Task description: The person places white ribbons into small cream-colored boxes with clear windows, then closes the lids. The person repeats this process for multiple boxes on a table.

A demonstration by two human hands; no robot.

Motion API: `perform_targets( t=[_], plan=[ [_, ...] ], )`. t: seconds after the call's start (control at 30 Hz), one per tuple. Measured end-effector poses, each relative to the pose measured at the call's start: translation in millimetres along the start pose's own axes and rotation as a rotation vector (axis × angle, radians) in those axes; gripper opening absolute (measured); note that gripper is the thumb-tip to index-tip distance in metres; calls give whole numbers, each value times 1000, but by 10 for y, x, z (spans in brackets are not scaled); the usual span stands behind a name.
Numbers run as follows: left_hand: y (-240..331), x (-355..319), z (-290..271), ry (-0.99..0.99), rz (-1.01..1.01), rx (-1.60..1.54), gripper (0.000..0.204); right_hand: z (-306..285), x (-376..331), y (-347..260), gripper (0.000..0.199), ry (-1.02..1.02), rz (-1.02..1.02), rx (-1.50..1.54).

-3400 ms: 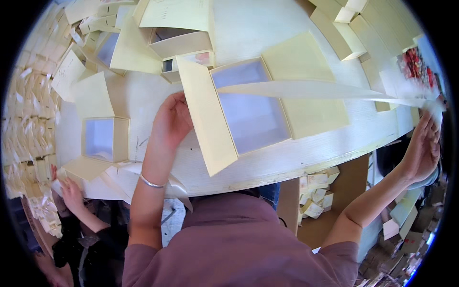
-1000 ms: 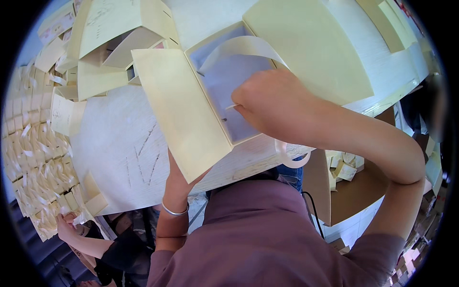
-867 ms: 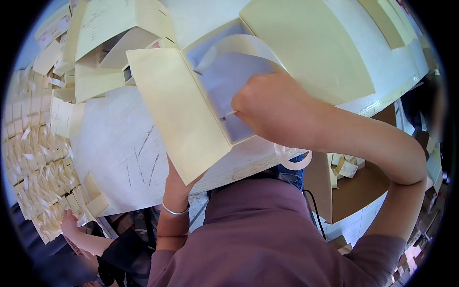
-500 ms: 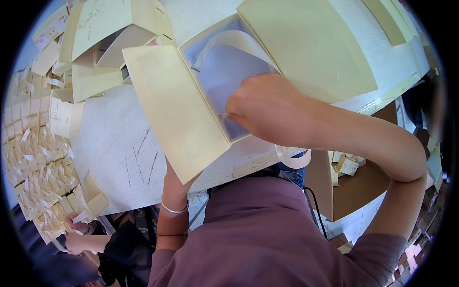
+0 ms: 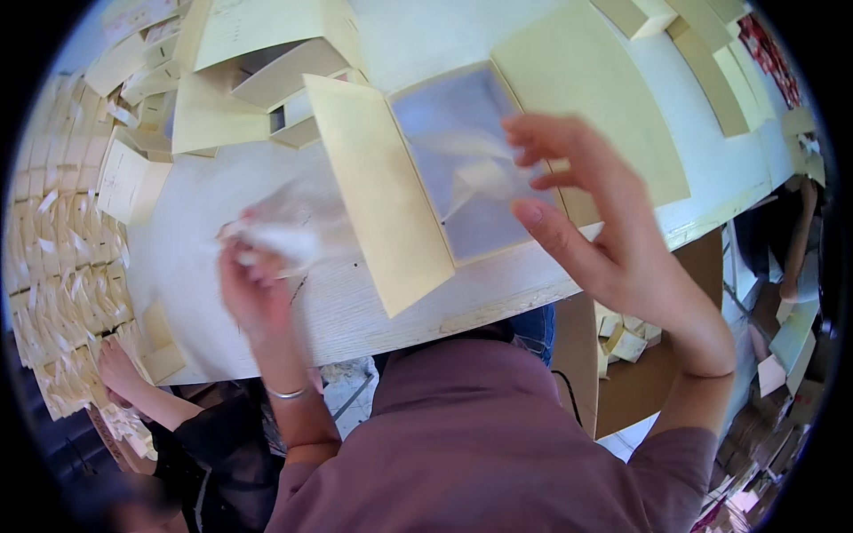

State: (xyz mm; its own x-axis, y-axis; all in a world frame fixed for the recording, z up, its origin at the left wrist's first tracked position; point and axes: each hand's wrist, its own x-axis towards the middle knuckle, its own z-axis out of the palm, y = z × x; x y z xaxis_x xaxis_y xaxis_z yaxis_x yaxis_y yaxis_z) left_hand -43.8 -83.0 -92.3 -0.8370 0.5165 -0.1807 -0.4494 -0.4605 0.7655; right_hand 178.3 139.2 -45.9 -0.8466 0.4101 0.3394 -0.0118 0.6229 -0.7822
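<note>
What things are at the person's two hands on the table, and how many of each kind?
Flat cream box blank with a clear window: 1
White paper strip, in the left hand: 1
Thin bracelet on the left wrist: 1
Total: 3

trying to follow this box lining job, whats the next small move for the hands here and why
Probably lower the right hand onto the loose strip and press it flat. The strip lies kinked across the pale lining of the open cream box blank, the right hand hangs open above it, and the left hand holds only a blurred white scrap off to the side.
</note>
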Motion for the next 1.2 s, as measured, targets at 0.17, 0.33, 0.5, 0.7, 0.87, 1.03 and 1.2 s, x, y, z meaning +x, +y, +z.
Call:
perform_targets(
  t=[0.17,0.33,0.5,0.7,0.87,1.03,1.2],
  plan=[
    [590,-35,-945,-69,63,-270,14,183,-214,120,58,-67,-196,-410],
    [475,-659,-956,296,129,299,12,643,-491,-125,57,-415,-313,-679],
    [631,-1132,-1214,368,15,622,6,777,-620,-230,34,-512,-771,-608],
    [783,-1701,-1317,18,-188,1881,22,1637,-173,-397,24,-576,-1124,-272],
    [692,-1529,-1044,-72,-317,1770,18,2525,828,-555,26,-610,-1180,-318],
    [683,-1411,-899,-109,11,1837,21,2419,1322,-711,41,-162,-1231,-379],
    [1122,-1199,-526,-351,431,1285,16,1276,1566,-851,30,-124,-1233,-357]
  ],
)
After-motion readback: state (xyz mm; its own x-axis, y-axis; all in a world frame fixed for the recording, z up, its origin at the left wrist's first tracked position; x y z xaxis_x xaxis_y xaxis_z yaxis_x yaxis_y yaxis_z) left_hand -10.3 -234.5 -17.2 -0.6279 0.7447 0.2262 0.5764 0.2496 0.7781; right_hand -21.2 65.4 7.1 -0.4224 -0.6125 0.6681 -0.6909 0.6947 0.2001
